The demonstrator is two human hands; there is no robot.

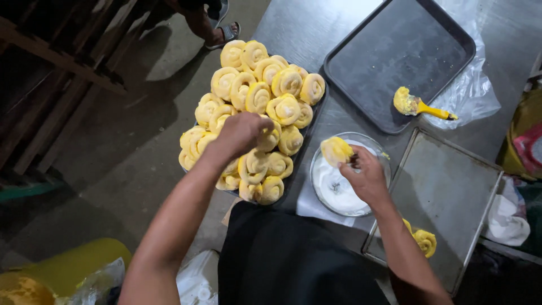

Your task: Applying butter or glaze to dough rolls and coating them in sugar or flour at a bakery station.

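Step in hand, by the look of it: coating yellow spiral dough rolls in white powder, one at a time. Landmark: glass bowl (pixel 349 175) of white powder, on the steel tabletop (pixel 299 28).

Right hand (pixel 367 179) over the bowl, fingers clenched around one yellow roll (pixel 336 150), held just above the powder at the bowl's far-left rim. Left hand (pixel 241 133) left of the bowl, resting palm-down on the heap of rolls (pixel 257 116); fingers curled, but whether pinching a roll or only touching, cannot tell. Heap piled on a dark tray (pixel 316 110) whose edge barely shows, touching the bowl's left side.

Right of the bowl: a light metal tray (pixel 451 192), mostly bare, with one roll (pixel 424 242) at its near-left corner, partly hidden by the right forearm. Beyond the bowl: a dark baking tray (pixel 395 51), with a yellow-handled brush (pixel 420 105) on its near-right edge, bristles smeared yellow. Clear plastic bag (pixel 468 90) under that tray's right side. Far left of the bowl, a sandalled foot (pixel 223 31) of another person on the floor.

Next move, likely: press the held roll into the powder, then carry it right to the light tray beside the one already there. Calls for a soft grip so the spiral keeps its shape, and the left hand freeing one roll without toppling the heap.
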